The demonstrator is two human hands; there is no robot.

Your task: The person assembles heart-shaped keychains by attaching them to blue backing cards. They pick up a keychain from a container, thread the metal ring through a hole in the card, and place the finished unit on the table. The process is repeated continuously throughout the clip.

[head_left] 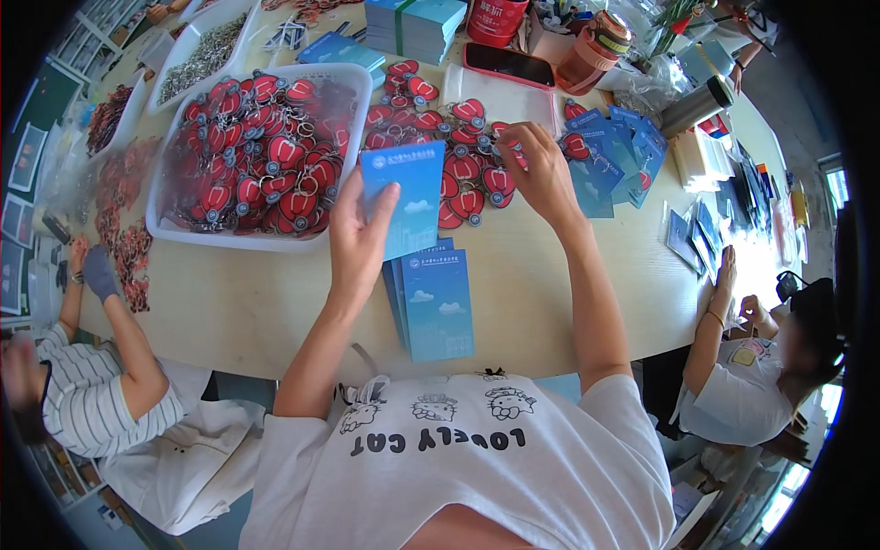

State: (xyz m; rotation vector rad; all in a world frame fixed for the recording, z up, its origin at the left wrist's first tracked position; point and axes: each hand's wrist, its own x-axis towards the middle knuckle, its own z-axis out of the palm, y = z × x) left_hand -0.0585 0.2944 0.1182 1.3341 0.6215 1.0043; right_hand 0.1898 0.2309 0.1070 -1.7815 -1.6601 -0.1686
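Observation:
My left hand (353, 234) grips an upright blue card sleeve (408, 206) printed with white clouds, its thumb lying across the front. Over the right part of a loose heap of red keychains (466, 203), my right hand (545, 179) has its fingers pinched together on a red keychain (520, 158), mostly hidden by the fingers. Below the held sleeve, a few matching blue card sleeves (438, 307) lie overlapped on the table near my body. To the left stands a white plastic bin (247, 242) full of red keychains with metal rings.
Blue sleeves with keychains (600, 165) lie fanned to the right. Behind are a phone (509, 66), a bottle (594, 55), a banded stack of blue cards (417, 29) and a tray of metal parts (203, 57). People sit at both sides, their hands at the table.

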